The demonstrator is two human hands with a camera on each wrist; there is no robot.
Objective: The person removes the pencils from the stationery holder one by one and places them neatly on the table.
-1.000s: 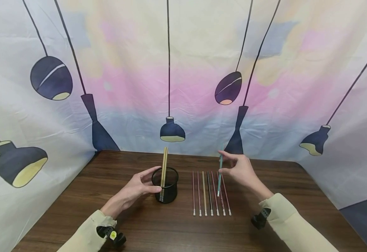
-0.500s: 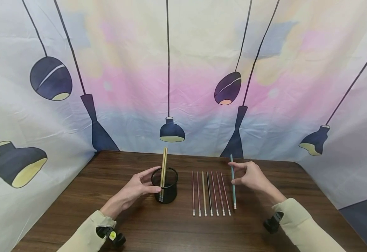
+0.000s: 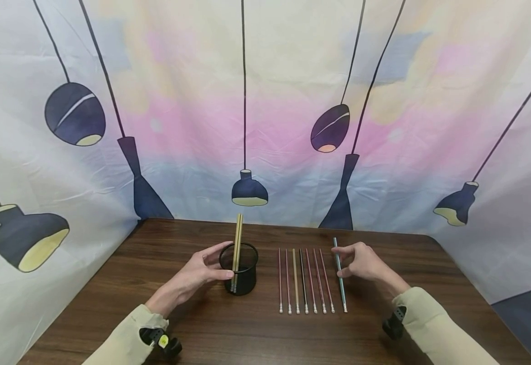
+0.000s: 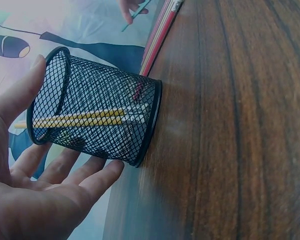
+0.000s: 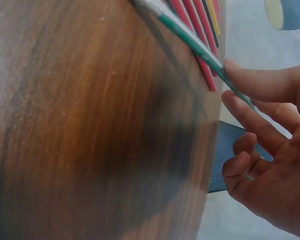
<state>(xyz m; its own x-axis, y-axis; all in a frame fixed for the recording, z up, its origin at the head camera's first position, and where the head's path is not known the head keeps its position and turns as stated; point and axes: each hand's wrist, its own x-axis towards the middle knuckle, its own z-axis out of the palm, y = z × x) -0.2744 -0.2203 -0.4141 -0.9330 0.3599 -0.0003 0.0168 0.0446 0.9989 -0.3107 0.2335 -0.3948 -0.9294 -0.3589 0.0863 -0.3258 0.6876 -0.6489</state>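
Note:
My left hand (image 3: 197, 269) holds a black mesh pencil cup (image 3: 247, 283), thumb on one side and fingers round the other. Two gold pencils (image 3: 238, 235) stand leaning in the cup with their eraser ends down, seen through the mesh in the left wrist view. In my right hand (image 3: 362, 261) a teal pencil (image 5: 187, 37) is pinched between thumb and fingertips. It slants just right of a row of pencils, its white eraser end low and close over the table. That row has several red pencils (image 3: 312, 281), a gold pencil (image 3: 295, 279) and a black pencil (image 3: 303, 276), lying side by side.
The brown wood-grain table (image 3: 265, 339) runs back to a fabric backdrop (image 3: 192, 126) printed with hanging lamps. Each wrist carries a black strapped camera, one on the left wrist (image 3: 160, 340) and one on the right (image 3: 394, 322).
My right hand has carried the teal pencil rightward from over the row to its right side, then lowered it toward the table. The left hand and cup have stayed put.

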